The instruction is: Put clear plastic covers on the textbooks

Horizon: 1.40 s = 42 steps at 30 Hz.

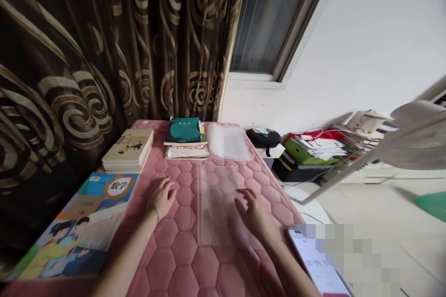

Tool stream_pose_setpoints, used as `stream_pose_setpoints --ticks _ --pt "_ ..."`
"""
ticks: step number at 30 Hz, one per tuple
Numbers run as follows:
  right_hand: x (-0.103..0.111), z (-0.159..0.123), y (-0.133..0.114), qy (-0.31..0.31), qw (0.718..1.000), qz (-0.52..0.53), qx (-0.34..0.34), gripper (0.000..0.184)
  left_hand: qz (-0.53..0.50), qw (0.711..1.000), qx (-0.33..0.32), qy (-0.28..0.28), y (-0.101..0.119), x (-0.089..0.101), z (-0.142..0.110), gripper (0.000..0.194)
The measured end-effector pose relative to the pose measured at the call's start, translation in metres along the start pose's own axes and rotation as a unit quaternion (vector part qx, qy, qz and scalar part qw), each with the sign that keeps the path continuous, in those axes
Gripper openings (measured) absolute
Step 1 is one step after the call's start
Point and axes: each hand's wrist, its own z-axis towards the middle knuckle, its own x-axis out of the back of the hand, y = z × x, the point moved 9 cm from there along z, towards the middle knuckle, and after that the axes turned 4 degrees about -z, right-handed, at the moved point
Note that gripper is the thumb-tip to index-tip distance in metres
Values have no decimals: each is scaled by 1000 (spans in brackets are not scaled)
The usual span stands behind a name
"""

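Note:
A clear plastic book cover (214, 209) lies flat on the pink quilted mat (184, 218) in front of me. Over its right side is my right hand (254, 213), fingers spread and nothing held; whether the fingertips touch the film I cannot tell. My left hand (162, 199), with a thin band at the wrist, is left of the cover on or just above the mat. Its fingers are loosely stretched and it holds nothing. Nearest to that hand on the left is a blue illustrated textbook (94, 222), face up.
A stack of tan books (130, 146) stands at the back left. Behind the cover are a teal book (183, 131) on other books and a pile of clear covers (228, 141). A phone (313, 260) lies at the right edge, near a white fan (411, 144).

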Motion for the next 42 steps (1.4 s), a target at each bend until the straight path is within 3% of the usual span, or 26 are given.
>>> stream_pose_setpoints --ticks 3,5,8,12,15,17,19,22,25,27,30,32,35,39,42 --pt "-3 15 56 11 988 -98 -117 41 -2 1000 0 3 0 0 0 28" --pt "-12 15 72 -12 984 -104 -144 44 1 1000 -2 3 1 0 -1 28" --pt "-18 10 77 -24 983 -72 -168 46 3 1000 -4 5 0 0 -1 28" --pt "-10 11 65 -18 984 -16 -178 34 -39 999 3 27 -1 6 0 23" --pt "-8 17 39 -21 985 87 -147 34 -117 990 40 67 4 22 -1 21" --pt "-13 18 9 -37 977 174 -115 41 -204 974 80 64 14 29 -5 26" --pt "-23 16 -30 -67 969 227 -74 43 -320 939 125 4 30 23 -9 37" --pt "-37 5 -95 -102 972 211 19 33 -437 880 174 -72 54 9 -17 41" --pt "-48 -10 -146 -130 968 181 113 27 -444 876 183 -50 55 7 -19 31" --pt "-54 -18 -160 -154 959 184 151 25 -428 883 189 -30 45 7 -20 27" --pt "-52 -12 -139 -147 963 191 122 26 -428 869 244 -41 21 6 -26 24" --pt "-41 1 -102 -100 982 144 63 27 -443 841 304 -66 4 5 -34 25" --pt "-21 16 -39 -34 999 -23 -19 31 -458 812 356 -65 -19 17 -41 28" --pt "-18 20 25 -52 973 -196 -107 38 -442 814 375 -30 -46 36 -41 29" --pt "-28 18 41 -70 972 -187 -122 34 -418 827 376 -12 -63 42 -39 28"
